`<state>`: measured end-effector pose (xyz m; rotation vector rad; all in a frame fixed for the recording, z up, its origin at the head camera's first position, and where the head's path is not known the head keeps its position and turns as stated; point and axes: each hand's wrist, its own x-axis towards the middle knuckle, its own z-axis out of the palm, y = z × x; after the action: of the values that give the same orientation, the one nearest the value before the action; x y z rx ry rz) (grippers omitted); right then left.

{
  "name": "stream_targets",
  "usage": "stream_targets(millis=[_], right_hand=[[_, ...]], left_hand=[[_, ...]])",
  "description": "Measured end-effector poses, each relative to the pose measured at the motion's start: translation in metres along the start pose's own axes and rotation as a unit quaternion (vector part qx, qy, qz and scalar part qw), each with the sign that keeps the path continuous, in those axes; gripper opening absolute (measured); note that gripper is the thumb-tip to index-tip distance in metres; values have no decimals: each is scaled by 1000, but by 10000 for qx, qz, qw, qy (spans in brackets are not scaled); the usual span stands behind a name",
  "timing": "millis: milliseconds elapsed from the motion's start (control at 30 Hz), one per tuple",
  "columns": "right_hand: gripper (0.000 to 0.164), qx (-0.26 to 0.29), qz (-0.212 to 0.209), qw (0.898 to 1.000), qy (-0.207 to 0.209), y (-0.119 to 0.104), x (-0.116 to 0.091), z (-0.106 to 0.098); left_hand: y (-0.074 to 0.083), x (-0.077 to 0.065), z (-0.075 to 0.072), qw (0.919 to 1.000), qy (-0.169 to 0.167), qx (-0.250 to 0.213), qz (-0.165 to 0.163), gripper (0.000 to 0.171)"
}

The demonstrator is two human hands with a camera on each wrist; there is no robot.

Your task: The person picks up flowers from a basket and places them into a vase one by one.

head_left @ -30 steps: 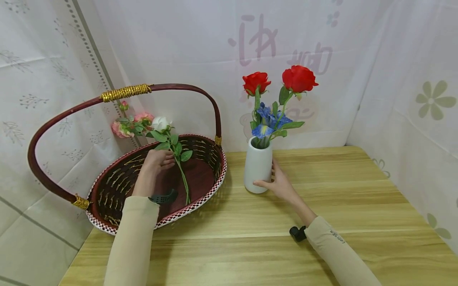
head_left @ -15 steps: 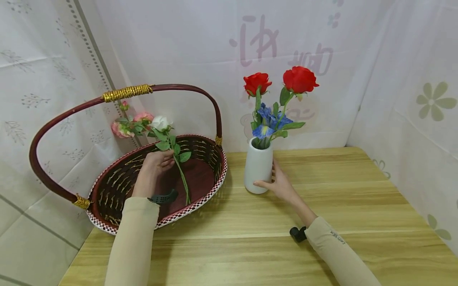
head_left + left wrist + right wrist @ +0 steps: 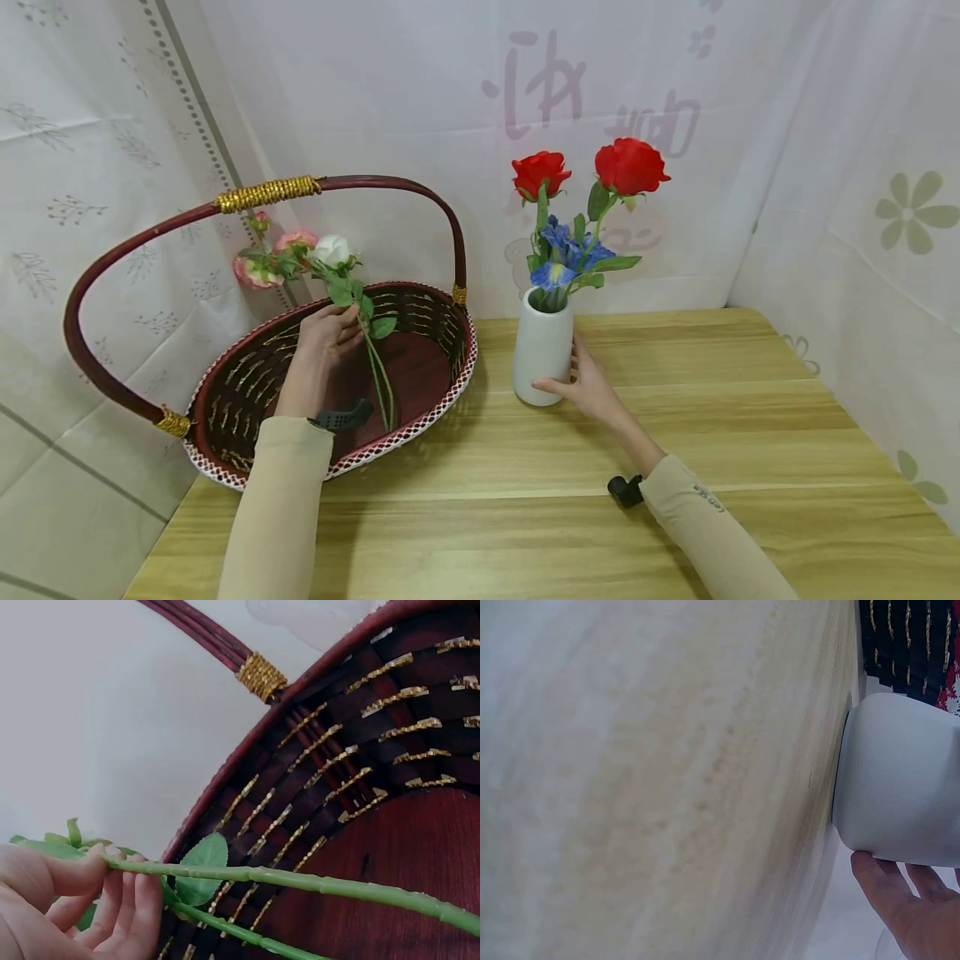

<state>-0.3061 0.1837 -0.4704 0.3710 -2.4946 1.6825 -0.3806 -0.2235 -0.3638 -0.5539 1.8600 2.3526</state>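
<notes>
Above the oval wicker basket (image 3: 471, 350), my left hand (image 3: 326, 333) pinches a green stem (image 3: 300, 880) between thumb and fingers. A second stem (image 3: 240, 932) runs just below it in the left wrist view. Beyond the hand show a white rose (image 3: 332, 251) and pink flowers (image 3: 257, 272); which bloom belongs to the pinched stem I cannot tell. My right hand (image 3: 588, 383) holds the lower right side of a white vase (image 3: 542, 354), thumb in front and fingers behind. Upright on the table, the vase bears red roses (image 3: 632, 166) and a blue iris (image 3: 552, 274).
The basket's tall handle (image 3: 390, 182) arches over the left hand. A wooden table (image 3: 675, 400) carries both basket and vase. White patterned cloth (image 3: 420, 92) hangs close behind and at both sides.
My left hand has risen slightly and shifted a little left, and the white rose and pink blooms moved with it. The two stems now stand farther apart. Vase and right hand have stayed put.
</notes>
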Motion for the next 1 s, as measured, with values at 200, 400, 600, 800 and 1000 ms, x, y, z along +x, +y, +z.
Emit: stream_targets(millis=[200, 400, 600, 800, 1000], right_hand=[[100, 78, 71, 9999, -31, -1, 1, 0], [102, -64, 95, 9999, 3, 0, 0, 0], [100, -10, 48, 10000, 34, 2, 0, -1], [101, -37, 8, 10000, 32, 3, 0, 0], [100, 45, 19, 10000, -12, -8, -1, 0]], left_hand=[[0, -4, 3, 9996, -15, -91, 261, 28], [1, -10, 8, 9977, -10, -302, 608, 34], [0, -12, 21, 9916, 375, -114, 1232, 29], [-2, -12, 28, 9828, 909, 370, 1566, 25], [-2, -12, 23, 9718, 1286, 1021, 1695, 25]])
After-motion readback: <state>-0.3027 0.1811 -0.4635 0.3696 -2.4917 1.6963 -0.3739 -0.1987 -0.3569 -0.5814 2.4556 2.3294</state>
